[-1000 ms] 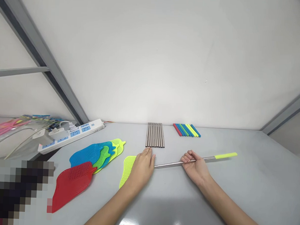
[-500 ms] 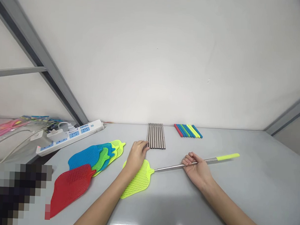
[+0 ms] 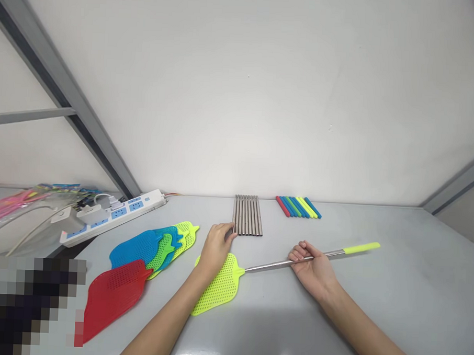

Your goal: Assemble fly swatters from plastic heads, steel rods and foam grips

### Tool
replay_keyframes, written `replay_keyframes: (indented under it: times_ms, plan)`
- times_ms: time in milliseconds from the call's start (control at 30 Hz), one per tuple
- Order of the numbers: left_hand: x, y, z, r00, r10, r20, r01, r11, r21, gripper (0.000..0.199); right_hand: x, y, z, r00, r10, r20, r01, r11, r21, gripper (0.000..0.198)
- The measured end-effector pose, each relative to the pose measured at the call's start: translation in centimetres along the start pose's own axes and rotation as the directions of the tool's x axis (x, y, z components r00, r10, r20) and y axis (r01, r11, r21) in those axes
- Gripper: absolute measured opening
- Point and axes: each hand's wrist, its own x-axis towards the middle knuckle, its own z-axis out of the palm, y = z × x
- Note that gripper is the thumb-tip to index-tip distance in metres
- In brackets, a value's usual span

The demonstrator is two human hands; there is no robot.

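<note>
A yellow-green fly swatter (image 3: 220, 289) lies across the front of the table, its steel shaft running right to a yellow-green grip. My right hand (image 3: 313, 270), palm turned up, has its fingers curled round that shaft just short of the grip. My left hand (image 3: 216, 247) reaches over the swatter's head, thumb and forefinger closed at the near end of the leftmost steel tube (image 3: 235, 211). That tube lies in a tight row with several other steel tubes (image 3: 251, 215).
Blue, green and yellow swatter heads (image 3: 135, 248) overlap at left, with a red head (image 3: 116, 295) in front. Coloured grips (image 3: 298, 207) form a row at the back right. A power strip (image 3: 123, 212) with plugs and bagged pink items (image 3: 16, 204) lie far left.
Both hands keep their holds and places. The whole view has shifted very slightly; nothing on the table has visibly moved.
</note>
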Motion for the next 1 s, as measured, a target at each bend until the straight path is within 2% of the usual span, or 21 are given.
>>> replay_keyframes:
  times_ms: [267, 433, 533, 733, 867, 1000]
  plan:
    - [0.0, -0.3, -0.4, 1.000, -0.014, 0.017, 0.014, 1.000, -0.016, 0.026, 0.0, 0.0, 0.0, 1.000, 0.005, -0.002, -0.005, 1.000, 0.017, 0.015]
    - [-0.2, 0.4, -0.6, 1.000, -0.007, 0.021, 0.007, 1.000, -0.009, 0.028, 0.0, 0.0, 0.0, 1.000, 0.014, -0.007, -0.014, 1.000, 0.026, 0.015]
    - [-0.1, 1.2, -0.5, 0.998, 0.046, 0.032, -0.047, 0.999, 0.027, 0.031, 0.0, 0.0, 0.1, 1.000, 0.021, -0.013, -0.021, 0.999, 0.028, 0.015]
    - [1.7, 2.5, 0.4, 0.968, 0.209, 0.137, -0.225, 0.967, 0.122, 0.036, 0.0, 0.0, 0.3, 1.000, 0.016, -0.002, -0.016, 1.000, 0.008, 0.016]
    - [3.1, 2.7, 1.1, 0.959, 0.229, 0.165, -0.256, 0.952, 0.167, 0.037, 0.0, -0.1, 0.4, 1.000, -0.003, -0.012, 0.003, 1.000, -0.015, 0.017]
    - [3.3, 2.7, 1.3, 0.961, 0.227, 0.159, -0.254, 0.952, 0.173, 0.032, 0.1, -0.1, 0.2, 1.000, 0.002, -0.005, -0.002, 1.000, -0.028, 0.017]
